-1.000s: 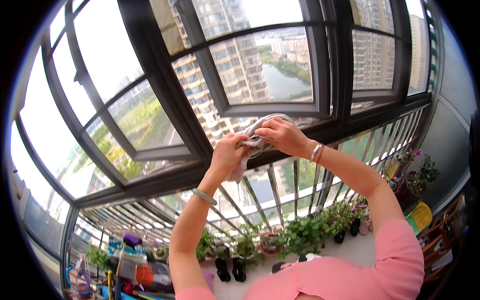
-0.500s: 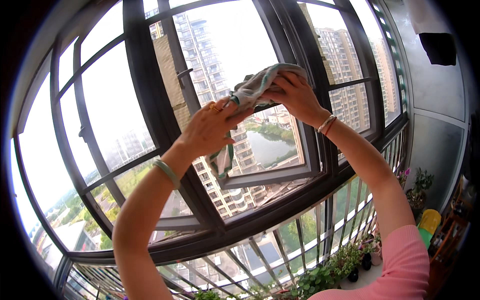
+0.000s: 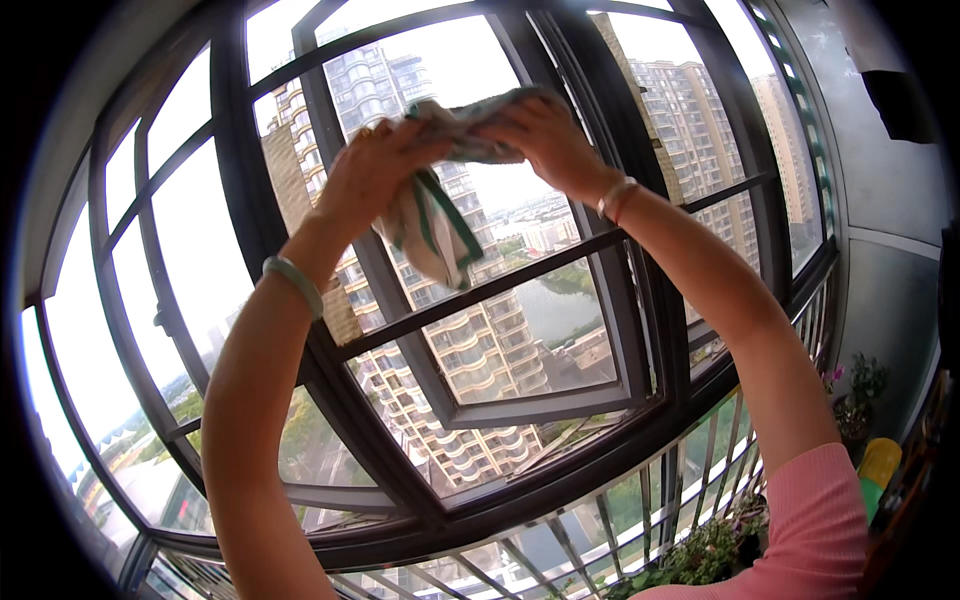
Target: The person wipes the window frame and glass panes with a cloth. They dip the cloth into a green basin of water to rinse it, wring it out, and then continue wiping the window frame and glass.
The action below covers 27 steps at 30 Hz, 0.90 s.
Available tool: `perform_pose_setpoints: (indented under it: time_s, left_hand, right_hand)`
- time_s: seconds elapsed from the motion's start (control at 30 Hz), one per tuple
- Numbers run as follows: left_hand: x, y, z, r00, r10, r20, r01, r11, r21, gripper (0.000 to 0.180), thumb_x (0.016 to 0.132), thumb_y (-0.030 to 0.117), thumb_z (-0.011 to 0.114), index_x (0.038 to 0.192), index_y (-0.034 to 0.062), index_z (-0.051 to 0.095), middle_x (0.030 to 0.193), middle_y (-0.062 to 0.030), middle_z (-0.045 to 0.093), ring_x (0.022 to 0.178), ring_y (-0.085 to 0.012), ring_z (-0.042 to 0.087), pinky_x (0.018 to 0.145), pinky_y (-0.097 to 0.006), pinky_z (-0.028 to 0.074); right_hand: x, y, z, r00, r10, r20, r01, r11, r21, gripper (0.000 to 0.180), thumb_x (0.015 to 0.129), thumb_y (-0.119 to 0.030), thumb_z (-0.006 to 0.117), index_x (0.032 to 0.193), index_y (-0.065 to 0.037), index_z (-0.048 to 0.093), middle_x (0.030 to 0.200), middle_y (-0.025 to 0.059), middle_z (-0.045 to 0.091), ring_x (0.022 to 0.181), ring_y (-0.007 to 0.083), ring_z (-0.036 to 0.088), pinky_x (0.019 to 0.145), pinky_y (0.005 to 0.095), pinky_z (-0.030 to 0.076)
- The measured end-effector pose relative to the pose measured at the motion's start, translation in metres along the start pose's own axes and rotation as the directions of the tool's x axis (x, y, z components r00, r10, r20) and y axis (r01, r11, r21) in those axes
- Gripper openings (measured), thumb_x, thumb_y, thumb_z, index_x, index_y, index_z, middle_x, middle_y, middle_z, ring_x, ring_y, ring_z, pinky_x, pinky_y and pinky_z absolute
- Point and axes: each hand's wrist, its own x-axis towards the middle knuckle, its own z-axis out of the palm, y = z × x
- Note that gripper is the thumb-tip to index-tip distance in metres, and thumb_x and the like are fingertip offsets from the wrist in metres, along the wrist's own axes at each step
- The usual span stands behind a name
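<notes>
Both my arms are raised in front of a dark-framed window. A whitish cloth with green stripes is stretched between my hands, and a loose end hangs below my left hand. My left hand is closed on the cloth's left part, its fingers slightly blurred. Over the right part, my right hand is closed with bent fingers. The cloth is above the dark crossbar of the window, in front of the upper opening. Whether it touches the frame or glass, I cannot tell.
An open window sash shows beyond the crossbar. A metal railing runs along the bottom. Potted plants stand at the lower right, near a yellow container. Tall buildings and water lie outside.
Both hands have moved up with the cloth, from about the crossbar's level to well above it. The cloth's loose end hangs more spread out, and the crossbar is uncovered.
</notes>
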Motion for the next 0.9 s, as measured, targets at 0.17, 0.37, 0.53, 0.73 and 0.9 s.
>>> perform_pose_setpoints:
  time_s: [0.17,0.37,0.53,0.73,0.9]
  left_hand:
    - [0.067,-0.077,0.004,0.954,-0.035,-0.298,0.156,0.907,0.390,0.058,0.086,0.006,0.061,0.135,0.0374,0.058,0.134,0.0056,0.057,0.092,-0.0300,0.065,0.077,-0.042,0.058]
    - [0.097,-0.041,0.044,0.893,-0.333,-0.303,0.337,0.941,-0.043,0.049,0.088,0.005,0.057,0.125,0.0355,0.065,0.138,0.0065,0.054,0.104,-0.0352,0.062,0.086,-0.046,0.058]
    - [0.026,0.080,0.020,0.933,-0.357,-0.038,0.289,0.810,-0.511,0.039,0.081,-0.002,0.062,0.115,0.0154,0.071,0.127,-0.0062,0.062,0.107,-0.0297,0.067,0.092,-0.041,0.055]
    - [-0.071,0.188,-0.036,0.957,-0.276,0.091,0.271,0.734,-0.623,0.029,0.083,0.001,0.065,0.107,0.0134,0.074,0.108,-0.0058,0.064,0.093,-0.0282,0.068,0.080,-0.039,0.057]
    - [-0.149,0.236,-0.040,0.945,-0.300,-0.129,0.247,0.916,-0.317,0.045,0.075,0.008,0.069,0.115,0.0265,0.074,0.103,-0.0005,0.059,0.085,-0.0257,0.062,0.073,-0.036,0.056]
  right_hand:
    - [0.097,0.074,0.018,0.982,-0.106,-0.159,0.046,0.939,-0.339,0.037,0.087,-0.017,0.062,0.120,-0.033,0.068,0.115,-0.0065,0.062,0.115,0.0182,0.054,0.103,0.0443,0.037]
    - [0.077,0.090,0.027,0.997,0.010,-0.075,-0.017,0.996,-0.084,0.031,0.093,-0.015,0.061,0.122,-0.024,0.065,0.118,0.0051,0.060,0.112,0.0300,0.056,0.097,0.0456,0.046]
    - [-0.031,0.006,-0.030,0.997,0.062,-0.040,-0.050,0.969,0.243,0.024,0.089,-0.015,0.068,0.113,-0.013,0.069,0.109,0.0073,0.063,0.112,0.0286,0.056,0.098,0.0405,0.045]
    - [-0.114,-0.094,-0.108,0.947,0.124,0.295,-0.253,0.855,0.452,0.031,0.086,-0.002,0.067,0.116,-0.012,0.069,0.112,0.0076,0.061,0.108,0.0295,0.056,0.095,0.0410,0.049]
    - [-0.147,-0.150,-0.115,0.967,0.065,0.245,-0.149,0.926,0.347,0.041,0.080,0.000,0.069,0.116,-0.018,0.070,0.112,0.0028,0.058,0.100,0.0257,0.054,0.090,0.0378,0.049]
